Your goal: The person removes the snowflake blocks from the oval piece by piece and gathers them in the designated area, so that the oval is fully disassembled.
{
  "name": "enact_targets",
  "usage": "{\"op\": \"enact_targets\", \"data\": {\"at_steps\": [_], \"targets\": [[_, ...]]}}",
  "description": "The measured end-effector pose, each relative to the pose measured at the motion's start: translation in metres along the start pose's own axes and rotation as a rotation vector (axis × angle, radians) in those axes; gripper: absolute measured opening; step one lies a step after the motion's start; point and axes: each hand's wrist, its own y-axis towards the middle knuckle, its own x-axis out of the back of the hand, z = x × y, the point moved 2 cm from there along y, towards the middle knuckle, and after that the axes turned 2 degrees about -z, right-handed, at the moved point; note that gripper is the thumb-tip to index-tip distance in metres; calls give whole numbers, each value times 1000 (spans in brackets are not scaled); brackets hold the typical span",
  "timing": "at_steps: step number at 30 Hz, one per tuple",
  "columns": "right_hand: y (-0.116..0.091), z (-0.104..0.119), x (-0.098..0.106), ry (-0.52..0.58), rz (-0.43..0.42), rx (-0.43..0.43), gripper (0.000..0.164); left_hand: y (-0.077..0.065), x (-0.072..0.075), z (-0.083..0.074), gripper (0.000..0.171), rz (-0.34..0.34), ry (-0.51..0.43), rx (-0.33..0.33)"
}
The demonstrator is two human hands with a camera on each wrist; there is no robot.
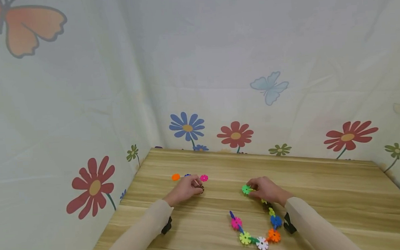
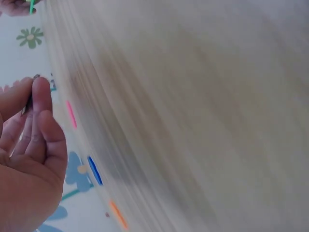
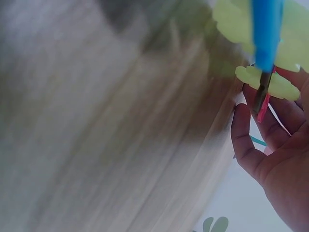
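My left hand (image 1: 184, 190) pinches a dark notched plastic disc (image 1: 201, 189) between thumb and fingers. Only its thin edge shows in the left wrist view. Over on the right, my right hand (image 1: 268, 190) holds the upper end of a chain of interlocked flower-shaped discs, where a green disc (image 1: 246, 189) sticks out past the fingertips. From there the chain curves down through a blue disc (image 1: 276, 221), an orange disc (image 1: 274, 235) and a white disc (image 1: 262, 243), then up to a pink disc (image 1: 237, 223). The fingers hide part of the chain.
Behind the left hand, a loose orange disc (image 1: 176, 177), a partly hidden blue disc (image 2: 95, 170) and a pink disc (image 1: 204, 178) lie on the wooden table (image 1: 326, 201). A flower-printed curtain (image 1: 197, 64) hangs along the table's far and left edges.
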Motion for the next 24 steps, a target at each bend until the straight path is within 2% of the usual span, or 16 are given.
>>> {"op": "enact_targets", "data": {"at_steps": [5, 8, 15, 24], "targets": [[0, 0, 0, -2, -2, 6, 29, -8, 14, 10, 8, 27, 35, 34], [0, 0, 0, -6, 0, 10, 29, -13, 22, 16, 11, 19, 73, 57], [0, 0, 0, -12, 5, 7, 29, -20, 40, 28, 13, -39, 206, 85], [2, 0, 0, -7, 8, 2, 29, -23, 54, 38, 12, -127, 289, 132]]}}
